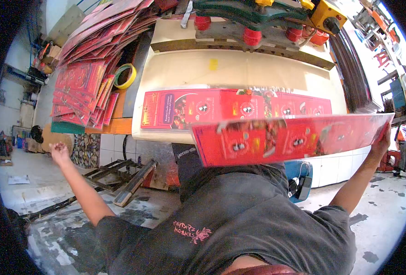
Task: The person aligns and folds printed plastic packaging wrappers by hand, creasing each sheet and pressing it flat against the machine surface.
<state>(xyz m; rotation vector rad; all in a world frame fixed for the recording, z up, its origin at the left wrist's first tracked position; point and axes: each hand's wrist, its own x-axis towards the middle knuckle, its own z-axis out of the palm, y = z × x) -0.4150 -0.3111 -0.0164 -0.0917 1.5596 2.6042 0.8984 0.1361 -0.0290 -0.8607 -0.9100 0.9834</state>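
Observation:
My right hand [383,140] grips the right end of a long red printed sheet [299,140], which looks glossy and is slightly blurred. It slants across in front of my body, over the front edge of the work table. Behind it, a similar red printed strip [166,110] lies flat on the cream table surface [175,68], its right part partly covered by the held sheet. My left hand [61,152] is out to the left, below the table's left corner, with its fingers loosely apart and nothing in them.
A tall, uneven pile of red printed sheets [81,87] stands at the left, beside a yellow tape roll [125,76]. A green machine frame with red knobs [252,36] spans the table's back. A yellow box [328,17] sits at the back right. Metal bars [134,183] lie low at left.

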